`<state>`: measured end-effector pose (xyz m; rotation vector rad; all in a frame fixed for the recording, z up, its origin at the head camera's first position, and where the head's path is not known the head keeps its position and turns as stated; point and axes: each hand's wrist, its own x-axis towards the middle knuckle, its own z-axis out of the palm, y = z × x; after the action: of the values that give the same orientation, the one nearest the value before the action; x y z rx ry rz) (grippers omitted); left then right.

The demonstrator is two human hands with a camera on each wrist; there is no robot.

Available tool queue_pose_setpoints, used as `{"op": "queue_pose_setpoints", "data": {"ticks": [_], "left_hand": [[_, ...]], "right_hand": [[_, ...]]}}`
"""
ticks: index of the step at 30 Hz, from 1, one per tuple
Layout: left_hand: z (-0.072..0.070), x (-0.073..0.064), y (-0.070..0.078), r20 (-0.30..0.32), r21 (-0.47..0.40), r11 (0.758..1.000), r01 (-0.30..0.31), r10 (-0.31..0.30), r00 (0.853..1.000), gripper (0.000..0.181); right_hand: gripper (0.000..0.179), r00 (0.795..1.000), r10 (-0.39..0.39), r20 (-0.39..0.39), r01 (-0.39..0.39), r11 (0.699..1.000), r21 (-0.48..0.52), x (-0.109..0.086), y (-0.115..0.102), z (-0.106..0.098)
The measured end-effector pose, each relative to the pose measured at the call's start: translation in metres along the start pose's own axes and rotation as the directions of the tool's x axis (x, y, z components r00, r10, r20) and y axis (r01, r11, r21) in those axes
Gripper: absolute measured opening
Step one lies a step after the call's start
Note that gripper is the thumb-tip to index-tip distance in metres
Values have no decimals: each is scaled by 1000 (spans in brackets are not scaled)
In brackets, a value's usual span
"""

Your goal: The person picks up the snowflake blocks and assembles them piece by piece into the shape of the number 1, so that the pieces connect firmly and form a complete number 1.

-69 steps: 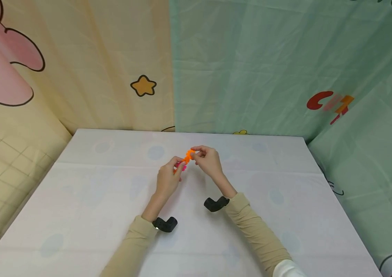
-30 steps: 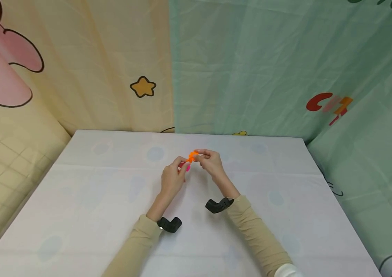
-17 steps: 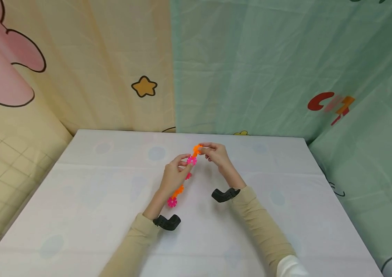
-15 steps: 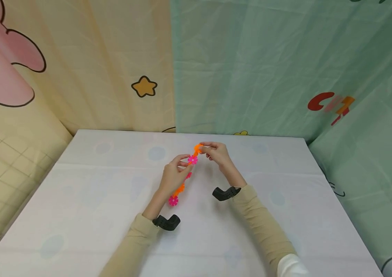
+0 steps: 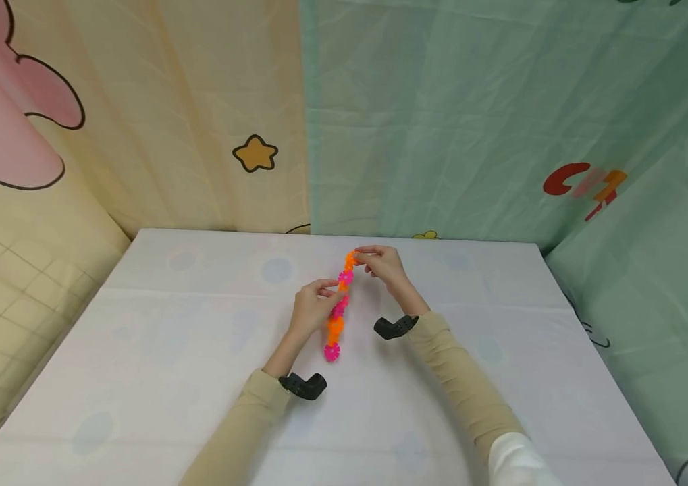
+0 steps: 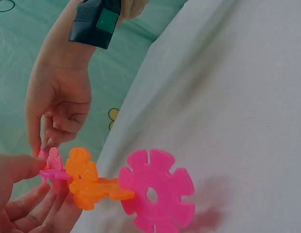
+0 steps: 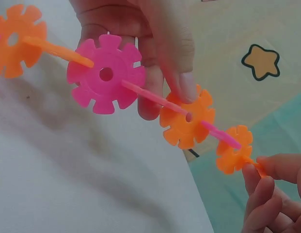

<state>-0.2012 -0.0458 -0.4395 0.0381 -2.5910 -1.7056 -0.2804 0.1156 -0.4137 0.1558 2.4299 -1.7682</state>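
A chain of interlocking plastic snowflake discs (image 5: 335, 325), pink and orange, stretches between my hands in the head view. My left hand (image 5: 312, 307) pinches it around the middle; in the right wrist view that thumb lies on an orange disc (image 7: 182, 128), beside a larger-looking pink disc (image 7: 106, 53). At the far end, my right hand (image 5: 383, 264) pinches the last orange piece, its fingertips (image 7: 269, 165) partly covering it. A pink disc (image 6: 167, 182) forms the near end, slotted to orange ones (image 6: 85, 179) in the left wrist view.
The table (image 5: 167, 378) is covered by a white cloth with pale spots. Behind it hang a beige curtain (image 5: 198, 101) and a green curtain (image 5: 441, 101). A black wrist camera (image 5: 303, 386) sits on the left wrist, another black camera (image 5: 395, 327) on the right.
The chain, mostly hidden by the hands earlier, now shows at nearly full length and has swung rightward at its near end. My right hand has moved away and slightly right, still pinching the far end.
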Motion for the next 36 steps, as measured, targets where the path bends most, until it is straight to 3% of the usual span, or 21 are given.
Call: {"op": "queue_pose_setpoints", "data": {"ticks": [6, 13, 22, 36], "left_hand": [[12, 10, -3, 27, -74, 993, 93, -91, 995, 30], [23, 13, -12, 90, -123, 968, 220, -210, 974, 32], [27, 15, -20, 80, -48, 979, 197, -193, 978, 28], [25, 16, -21, 100, 89, 984, 157, -165, 981, 28]], "right_hand": [[32, 1000, 0, 24, 2, 999, -54, 11, 6, 3], [31, 998, 28, 48, -21, 989, -144, 17, 19, 6], [26, 1000, -1, 12, 3, 989, -148, 18, 29, 12], [27, 998, -61, 31, 67, 962, -264, 15, 34, 18]]}}
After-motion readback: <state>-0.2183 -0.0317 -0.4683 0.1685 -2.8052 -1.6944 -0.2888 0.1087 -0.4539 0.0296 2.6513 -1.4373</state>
